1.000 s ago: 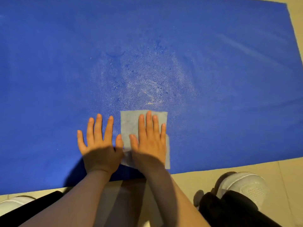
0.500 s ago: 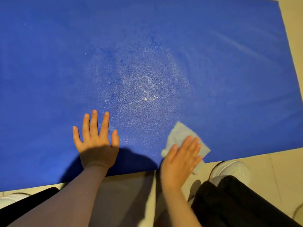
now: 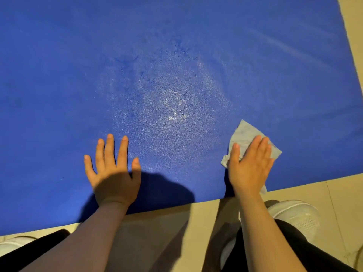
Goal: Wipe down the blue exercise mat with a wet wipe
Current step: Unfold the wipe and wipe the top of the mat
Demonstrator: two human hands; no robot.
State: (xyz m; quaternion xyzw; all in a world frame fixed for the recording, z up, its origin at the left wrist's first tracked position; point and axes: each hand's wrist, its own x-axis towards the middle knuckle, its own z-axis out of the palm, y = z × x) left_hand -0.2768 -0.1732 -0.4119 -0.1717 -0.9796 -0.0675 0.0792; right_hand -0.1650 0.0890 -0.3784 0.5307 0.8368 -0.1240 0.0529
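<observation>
The blue exercise mat (image 3: 176,55) lies flat on a beige tiled floor (image 3: 314,195) and fills most of the frame, its long axis running left to right and on past the left edge; its near edge slants from the lower left up toward the right, and its right end shows as a straight edge in the upper right corner. A pale, damp-looking sheen (image 3: 172,107) with small droplets spreads over the middle of the mat. The wet wipe (image 3: 245,134), a crumpled grey-blue sheet, sits on the mat at the right of the frame, near the near edge, with one corner pointing up toward the top of the frame and another out to the right. The right hand (image 3: 249,165) lies flat on top of the wipe, its fingers (image 3: 261,146) straight and close together, pressing the sheet onto the mat rather than curling round it; a small bit of wipe shows below the heel of the hand. The left hand (image 3: 113,169) rests palm down on bare mat in the lower centre-left, well apart from the wipe, fingers spread and straight, holding nothing, with its shadow falling on the mat to its right. A white shoe (image 3: 294,214) and a dark trouser leg (image 3: 290,242) sit on the floor at lower right, beside the right forearm; another white shoe (image 3: 11,244) shows at the lower left edge.
</observation>
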